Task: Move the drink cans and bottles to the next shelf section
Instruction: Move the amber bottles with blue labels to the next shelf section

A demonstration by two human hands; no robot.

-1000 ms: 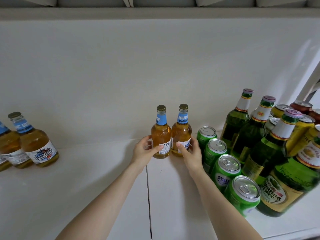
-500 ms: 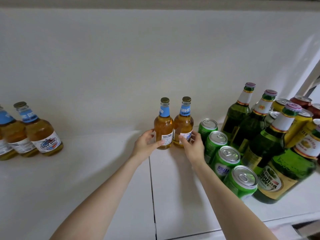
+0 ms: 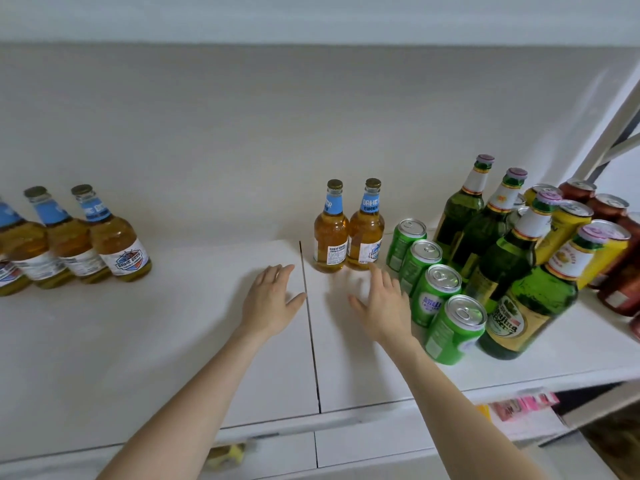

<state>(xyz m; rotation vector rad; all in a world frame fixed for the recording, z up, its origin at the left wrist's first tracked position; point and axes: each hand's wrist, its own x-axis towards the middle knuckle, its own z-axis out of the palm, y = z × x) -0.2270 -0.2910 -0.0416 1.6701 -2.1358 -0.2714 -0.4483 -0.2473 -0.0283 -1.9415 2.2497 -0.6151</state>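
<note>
Two amber bottles with blue neck labels (image 3: 348,233) stand upright side by side on the right shelf section, just right of the seam (image 3: 309,317). My left hand (image 3: 272,299) hovers open over the left section, short of the bottles. My right hand (image 3: 382,301) is open too, fingers spread, just below the right amber bottle and beside a row of green cans (image 3: 434,285). Neither hand touches a bottle. Three more amber bottles (image 3: 76,237) stand at the far left of the left section.
Tall green bottles (image 3: 502,244) stand behind the green cans, with yellow cans (image 3: 568,226) and red-brown cans (image 3: 609,209) further right. A white shelf post (image 3: 609,133) rises at the right. The shelf's front edge (image 3: 346,414) lies below my forearms, with pink packets (image 3: 523,403) underneath.
Both hands have let go of the two amber bottles and drawn back toward me with fingers opening. The bottles stayed where they stood. The camera tilted down.
</note>
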